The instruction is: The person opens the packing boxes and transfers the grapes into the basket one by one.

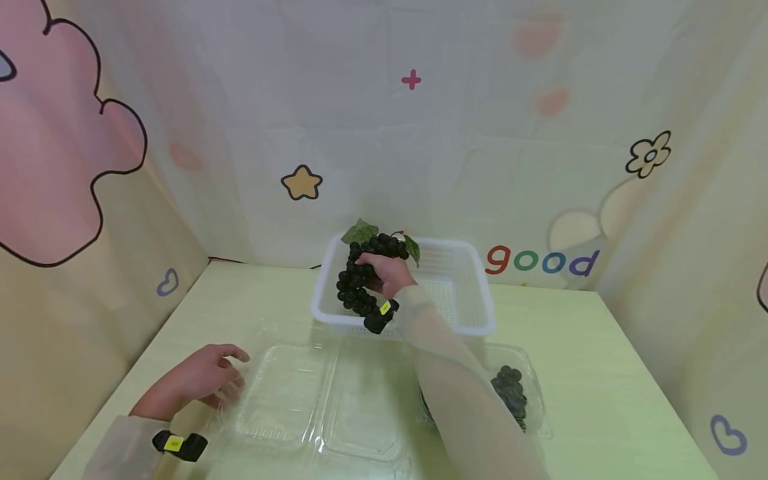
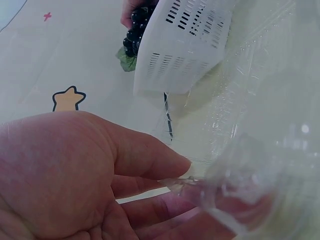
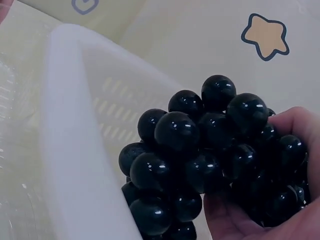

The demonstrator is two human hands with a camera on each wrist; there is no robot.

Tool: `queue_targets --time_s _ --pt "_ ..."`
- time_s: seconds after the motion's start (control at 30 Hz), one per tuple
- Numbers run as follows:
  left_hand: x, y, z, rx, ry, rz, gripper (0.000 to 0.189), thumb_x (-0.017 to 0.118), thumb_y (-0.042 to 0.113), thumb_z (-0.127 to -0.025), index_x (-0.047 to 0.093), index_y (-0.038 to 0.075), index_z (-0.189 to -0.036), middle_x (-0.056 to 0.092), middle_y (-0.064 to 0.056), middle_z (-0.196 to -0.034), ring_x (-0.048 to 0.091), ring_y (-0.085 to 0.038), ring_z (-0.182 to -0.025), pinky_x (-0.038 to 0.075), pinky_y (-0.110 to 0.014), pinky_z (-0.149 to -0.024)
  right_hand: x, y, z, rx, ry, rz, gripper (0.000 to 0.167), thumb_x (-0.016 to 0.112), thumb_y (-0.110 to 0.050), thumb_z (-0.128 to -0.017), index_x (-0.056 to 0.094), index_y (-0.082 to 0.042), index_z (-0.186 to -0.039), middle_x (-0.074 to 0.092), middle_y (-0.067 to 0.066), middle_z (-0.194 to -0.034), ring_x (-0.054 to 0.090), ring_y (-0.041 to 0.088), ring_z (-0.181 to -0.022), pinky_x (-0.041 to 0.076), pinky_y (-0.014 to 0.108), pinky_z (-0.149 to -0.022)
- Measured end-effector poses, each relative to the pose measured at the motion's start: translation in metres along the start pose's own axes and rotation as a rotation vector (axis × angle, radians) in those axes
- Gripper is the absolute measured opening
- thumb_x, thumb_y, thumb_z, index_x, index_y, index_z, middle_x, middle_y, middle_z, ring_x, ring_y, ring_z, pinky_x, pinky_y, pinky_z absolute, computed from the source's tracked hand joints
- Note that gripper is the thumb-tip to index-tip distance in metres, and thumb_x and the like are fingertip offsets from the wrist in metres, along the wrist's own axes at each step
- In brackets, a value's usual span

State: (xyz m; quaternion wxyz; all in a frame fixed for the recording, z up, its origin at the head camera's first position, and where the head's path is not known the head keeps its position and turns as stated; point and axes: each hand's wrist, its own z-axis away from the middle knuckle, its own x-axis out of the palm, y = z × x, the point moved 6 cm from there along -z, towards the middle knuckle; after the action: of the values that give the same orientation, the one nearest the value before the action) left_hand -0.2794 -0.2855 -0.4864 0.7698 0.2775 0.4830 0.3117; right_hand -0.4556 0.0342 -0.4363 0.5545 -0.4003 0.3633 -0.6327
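Note:
My right hand [image 1: 390, 272] grips a bunch of dark grapes [image 1: 354, 277] with green leaves over the left part of a white plastic basket [image 1: 465, 287]. In the right wrist view, thumb and fingers wrap the round shiny grapes [image 3: 177, 132], which hang beside the basket's rim [image 3: 67, 125]. On the left, my left hand [image 1: 201, 377] has loosely bent fingers at the edge of an unfolded clear plastic clamshell box [image 1: 360, 400]. The left wrist view shows the clear plastic [image 2: 240, 185] in front of some fingertips, the thumb next to its corner; no firm pinch shows.
Partly behind the right forearm stands another clear plastic box [image 1: 534, 373] with dark grapes [image 1: 510, 393] inside. All of this rests on a pale table [image 1: 600, 400]. A printed curtain [image 1: 420, 153] hangs behind and along both sides.

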Motion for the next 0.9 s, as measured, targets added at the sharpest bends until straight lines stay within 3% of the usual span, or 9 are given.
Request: queue_targets --time_s 0.17,0.27,0.5,0.73,0.77,0.9 --pt "0.001 -0.001 -0.001 -0.012 -0.001 -0.003 0.039 0.058 0.005 -0.097 0.055 -0.001 -0.135 0.070 -0.011 -0.097 0.068 -0.022 -0.076 0.062 -0.038 -0.064 -0.003 0.008 -0.008 0.019 0.021 -0.014 0.059 0.084 -0.009 -0.078 0.059 -0.001 -0.131 0.064 0.007 -0.111 0.066 0.016 -0.079 0.062 0.036 -0.089" --pt "0.000 -0.001 -0.001 -0.020 -0.002 -0.008 0.039 0.058 0.006 -0.097 0.055 -0.001 -0.135 0.069 -0.011 -0.097 0.068 -0.021 -0.076 0.062 -0.038 -0.064 -0.004 0.013 -0.013 0.040 0.022 0.012 0.052 0.083 -0.010 -0.079 0.063 -0.001 -0.126 0.064 0.007 -0.110 0.064 0.017 -0.080 0.061 0.036 -0.091" --pt "0.000 0.000 -0.002 -0.029 0.000 -0.001 0.038 0.058 0.007 -0.097 0.055 -0.001 -0.134 0.069 -0.012 -0.097 0.067 -0.022 -0.074 0.062 -0.038 -0.064 -0.010 0.023 -0.025 0.079 -0.006 0.135 0.052 0.079 -0.016 -0.088 0.060 -0.002 -0.134 0.054 0.013 -0.140 0.060 0.025 -0.092 0.055 0.044 -0.102" --pt "-0.001 -0.002 -0.003 -0.044 -0.002 -0.015 0.039 0.059 0.007 -0.098 0.055 0.000 -0.136 0.069 -0.012 -0.099 0.068 -0.021 -0.075 0.062 -0.038 -0.064 -0.002 0.027 -0.035 0.081 -0.118 0.339 0.058 0.076 -0.018 -0.091 0.056 -0.002 -0.143 0.041 0.018 -0.159 0.061 0.042 -0.122 0.051 0.056 -0.106" --pt "-0.001 -0.002 -0.003 -0.044 -0.001 -0.013 0.039 0.059 0.007 -0.098 0.055 0.000 -0.136 0.069 -0.012 -0.099 0.067 -0.021 -0.075 0.062 -0.038 -0.064 -0.003 0.032 -0.051 0.085 -0.138 0.336 0.058 0.081 -0.018 -0.086 0.060 -0.003 -0.138 0.045 0.019 -0.155 0.063 0.043 -0.117 0.055 0.056 -0.100" --pt "-0.002 -0.002 -0.004 -0.043 0.002 -0.010 0.039 0.059 0.008 -0.098 0.055 0.000 -0.135 0.068 -0.012 -0.099 0.067 -0.021 -0.075 0.063 -0.038 -0.064 -0.007 0.041 -0.077 0.113 -0.162 0.332 0.059 0.088 -0.016 -0.079 0.064 -0.004 -0.131 0.053 0.020 -0.145 0.067 0.044 -0.108 0.059 0.053 -0.091"
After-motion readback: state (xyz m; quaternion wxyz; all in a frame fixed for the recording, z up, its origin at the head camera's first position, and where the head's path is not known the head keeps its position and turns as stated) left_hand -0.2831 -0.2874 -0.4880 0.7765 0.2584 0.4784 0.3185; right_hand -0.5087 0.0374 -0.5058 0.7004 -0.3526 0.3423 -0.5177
